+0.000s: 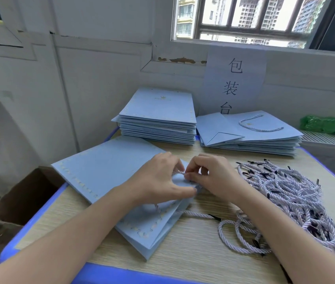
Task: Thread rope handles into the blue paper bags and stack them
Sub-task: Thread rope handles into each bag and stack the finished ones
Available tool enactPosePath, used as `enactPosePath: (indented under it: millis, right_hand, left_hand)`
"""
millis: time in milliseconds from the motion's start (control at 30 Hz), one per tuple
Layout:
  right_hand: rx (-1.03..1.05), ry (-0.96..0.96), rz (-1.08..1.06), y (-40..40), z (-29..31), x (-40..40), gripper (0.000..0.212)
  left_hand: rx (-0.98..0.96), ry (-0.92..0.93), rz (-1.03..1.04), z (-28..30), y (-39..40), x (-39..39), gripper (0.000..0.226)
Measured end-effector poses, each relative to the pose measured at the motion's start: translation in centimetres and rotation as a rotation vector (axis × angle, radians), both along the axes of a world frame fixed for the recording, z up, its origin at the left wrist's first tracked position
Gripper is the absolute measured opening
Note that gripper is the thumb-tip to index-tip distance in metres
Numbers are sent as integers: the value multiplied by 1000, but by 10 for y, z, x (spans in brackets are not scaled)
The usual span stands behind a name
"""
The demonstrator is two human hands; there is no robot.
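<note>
Blue bag (109, 171) flat on the desk (193, 238), mouth end turned toward the person, both hands meeting at its top edge. Left hand (160, 179) resting on the bag, fingers curled, thumb and forefinger pinching a short length of rope (180, 172) right at the edge. Right hand (209, 177) fingertip to fingertip with it, also curled, pinching the same rope at the same spot; cannot tell exactly how the rope passes the paper there. Below the grip, a second stretch of rope (197, 214) trailing out of the bag's mouth, black tip lying on the desk. Right of the grip, well apart, a loose heap of ropes (289, 193) with black tips. Beyond the hands, at the wall, a tall stack (158, 124) of flat bags; just right of that, a lower stack of finished bags (250, 134), a handle looped on top. Paper sign (234, 80) on the wall behind. Brown box (25, 197) left of the desk.
</note>
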State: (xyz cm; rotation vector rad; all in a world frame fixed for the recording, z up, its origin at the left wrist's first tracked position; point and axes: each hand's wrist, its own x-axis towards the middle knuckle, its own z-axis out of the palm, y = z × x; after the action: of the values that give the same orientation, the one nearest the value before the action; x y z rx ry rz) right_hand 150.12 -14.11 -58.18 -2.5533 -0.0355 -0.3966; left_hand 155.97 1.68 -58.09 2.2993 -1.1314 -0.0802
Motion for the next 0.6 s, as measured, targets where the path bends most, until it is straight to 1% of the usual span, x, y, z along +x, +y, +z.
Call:
enactPosePath:
  millis: [67, 133, 167, 200, 233, 300, 333, 400, 467, 533, 600]
  right_hand:
    - [-49, 29, 29, -3, 5, -3, 13]
    - [-43, 75, 42, -6, 10, -7, 20]
    - [-20, 84, 42, -7, 12, -9, 24]
    - [9, 72, 36, -8, 13, -10, 25]
    - [37, 36, 21, -8, 14, -11, 24]
    - [92, -78, -32, -9, 15, -11, 21]
    - [118, -135, -56, -9, 16, -12, 18]
    - [125, -209, -89, -10, 15, -13, 18]
    - [36, -192, -98, -9, 9, -11, 16]
    - [-89, -107, -113, -4, 2, -8, 11]
    - [-160, -49, -160, 4, -2, -5, 15]
  left_hand:
    - [-64, 33, 20, 3, 3, 3, 35]
    - [-91, 48, 45, 6, 6, 5, 22]
    - [-101, 65, 57, 6, 7, 6, 21]
    - [-111, 90, 70, 7, 8, 6, 26]
    - [-124, 116, 79, 7, 7, 7, 36]
    - [-151, 128, 99, 8, 6, 8, 54]
    - [-157, 120, 114, 8, 5, 8, 54]
    - [-185, 109, 150, 8, 4, 8, 44]
    - [-225, 92, 178, 8, 4, 8, 41]
    - [-254, 66, 193, 7, 4, 8, 37]
    - [-259, 54, 193, 6, 3, 7, 26]
